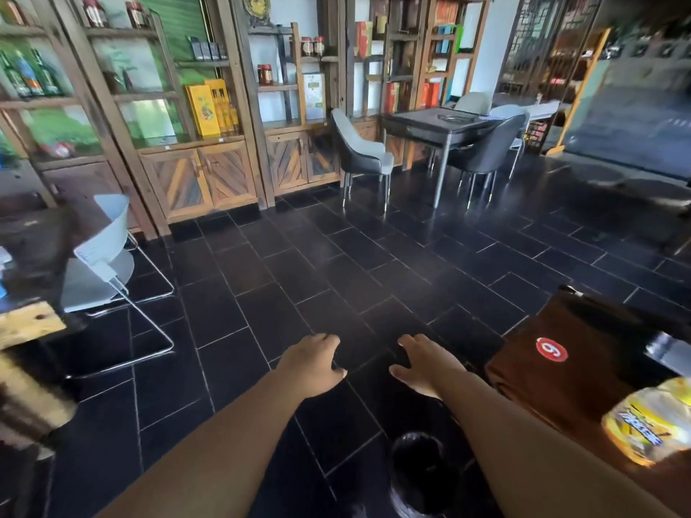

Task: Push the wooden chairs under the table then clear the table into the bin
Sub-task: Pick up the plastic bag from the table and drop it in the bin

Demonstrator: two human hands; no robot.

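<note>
My left hand [313, 364] and my right hand [424, 364] reach forward side by side over the dark tiled floor, fingers apart, holding nothing. A brown wooden table [568, 375] with a red round sticker [552, 349] juts in at the right, just beyond my right hand. A yellow-labelled bottle [648, 424] lies blurred on its near part. A black round bin [424, 476] stands on the floor under my right forearm. At the left edge a light wooden piece [28, 325] shows, blurred; I cannot tell whether it is a chair.
A white metal-framed chair [108, 256] stands at the left beside a dark table [33, 237]. Wooden shelf cabinets [198, 173] line the far wall. A dark square table [437, 125] with grey padded chairs [359, 155] stands at the back right.
</note>
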